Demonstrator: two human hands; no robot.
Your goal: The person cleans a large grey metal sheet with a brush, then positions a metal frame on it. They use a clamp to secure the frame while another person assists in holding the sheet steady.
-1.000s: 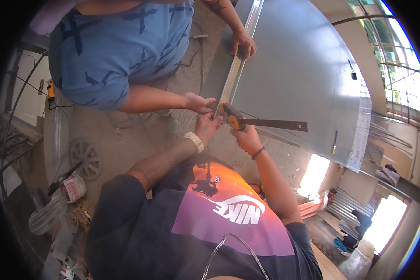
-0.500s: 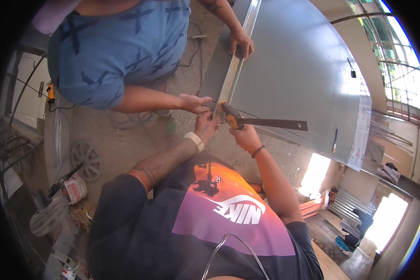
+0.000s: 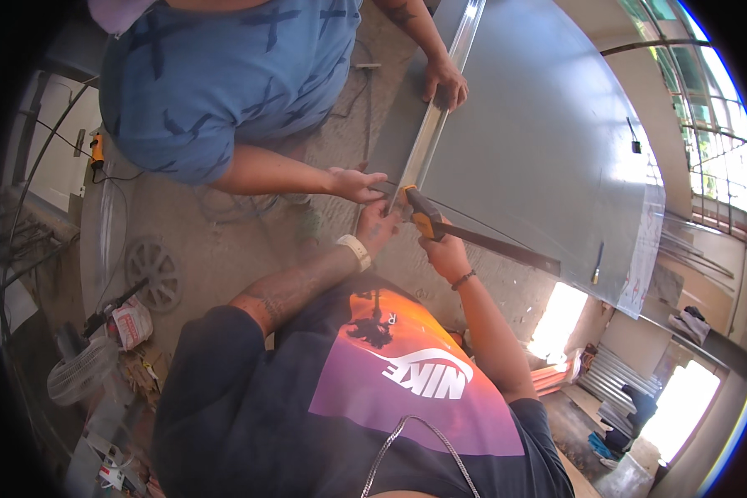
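Right hand [image 3: 445, 251]: closed around the handle end of a try square [image 3: 427, 222]; its dark blade runs toward 4 o'clock.
Left hand [image 3: 379, 226]: fingers pressed on the square's yellow stock, at 9 o'clock of the right hand.
Metal strip [image 3: 432, 131]: touches the square's stock, running toward 12 o'clock along the grey panel [image 3: 539, 141].
Co-worker's hands [image 3: 356, 183]: steady the strip.

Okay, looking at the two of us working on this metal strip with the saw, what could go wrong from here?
1. Your left hand sits right beside the saw where it meets the metal strip; a slip could catch the fingers.
2. The other person's hand holds the strip close to the same spot, so it is likely exposed too.
3. The strip is steadied only by hands, including one higher up; it may shift or jam the blade.
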